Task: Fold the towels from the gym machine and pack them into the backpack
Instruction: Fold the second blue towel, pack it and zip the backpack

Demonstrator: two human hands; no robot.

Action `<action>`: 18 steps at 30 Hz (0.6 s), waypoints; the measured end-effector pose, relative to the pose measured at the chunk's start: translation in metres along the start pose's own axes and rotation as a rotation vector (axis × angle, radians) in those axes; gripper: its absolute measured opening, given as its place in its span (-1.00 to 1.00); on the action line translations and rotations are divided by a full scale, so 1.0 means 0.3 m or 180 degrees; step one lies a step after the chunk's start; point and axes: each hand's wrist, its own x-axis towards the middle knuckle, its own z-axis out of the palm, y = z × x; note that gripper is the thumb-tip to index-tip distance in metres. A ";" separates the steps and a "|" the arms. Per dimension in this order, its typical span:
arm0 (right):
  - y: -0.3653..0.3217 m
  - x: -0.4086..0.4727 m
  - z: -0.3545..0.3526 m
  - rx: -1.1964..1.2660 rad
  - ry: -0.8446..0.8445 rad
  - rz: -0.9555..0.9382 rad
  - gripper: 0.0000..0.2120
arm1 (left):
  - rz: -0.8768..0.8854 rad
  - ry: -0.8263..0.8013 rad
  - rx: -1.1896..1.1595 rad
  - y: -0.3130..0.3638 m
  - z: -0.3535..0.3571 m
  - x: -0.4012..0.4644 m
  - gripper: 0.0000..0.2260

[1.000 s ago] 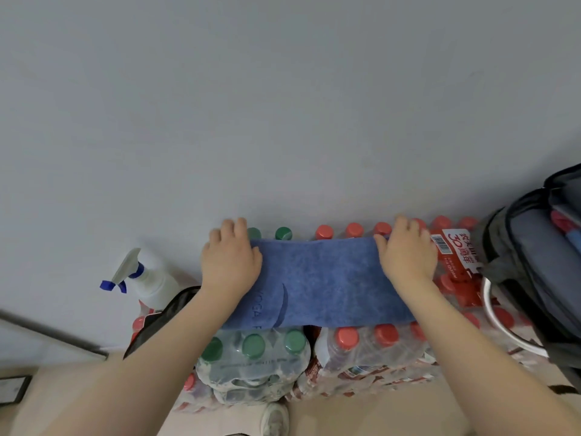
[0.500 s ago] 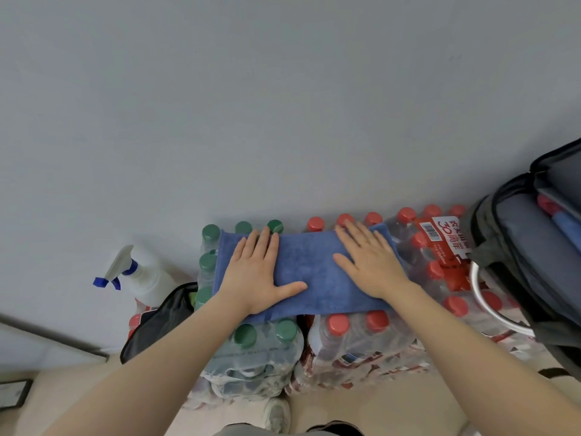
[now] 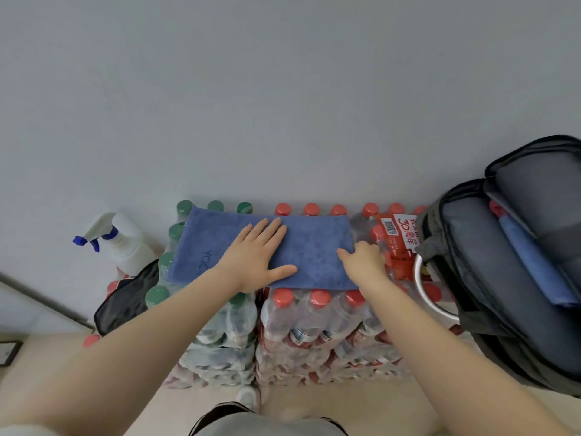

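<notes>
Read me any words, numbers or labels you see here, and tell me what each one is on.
"30": big white digits on the red label of the bottle pack.
Characters beside them and the small print under the barcode: too blurred to read.
"YOG", partly hidden by the left hand: embossed on the blue towel.
Bottle labels below: unreadable.

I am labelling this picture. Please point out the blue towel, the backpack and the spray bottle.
blue towel [image 3: 314,247]: head view, bare cloth between the hands.
backpack [image 3: 490,278]: head view, grey inner panel.
spray bottle [image 3: 129,250]: head view, white body.
</notes>
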 end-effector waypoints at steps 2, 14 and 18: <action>-0.004 0.001 -0.018 0.0051 -0.0015 -0.0113 -0.61 | 0.0165 -0.0044 0.0064 0.048 0.015 0.009 0.10; 0.090 0.016 -0.258 0.0945 0.0302 -0.0706 -0.75 | 0.0230 -0.0216 -0.0061 0.329 0.036 0.143 -0.29; 0.001 -0.025 -0.237 0.0786 0.0309 -0.1106 -0.93 | 0.0318 -0.0134 -0.1526 0.295 -0.011 0.122 -0.45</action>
